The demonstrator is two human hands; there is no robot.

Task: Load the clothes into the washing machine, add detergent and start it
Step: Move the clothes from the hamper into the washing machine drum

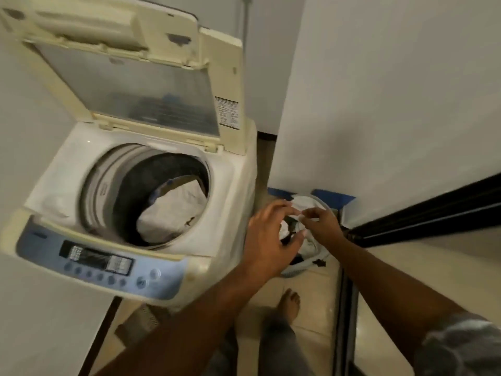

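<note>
I am midway through loading: a white garment (173, 210) already lies in the washing machine (130, 191) drum. My left hand (271, 234) is spread open and empty over the laundry basket (321, 202); my right hand (321, 222) pinches something I cannot make out. Next I must gather the remaining clothes (291, 232).

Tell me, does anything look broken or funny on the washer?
Yes. The open lid looks worn: its cream plastic is yellowed, with dark chipped patches near the top corners. That looks like age damage, though the picture is blurry. Nothing is spilled. Clothes lie in the drum, and both hands reach to the basket.
</note>
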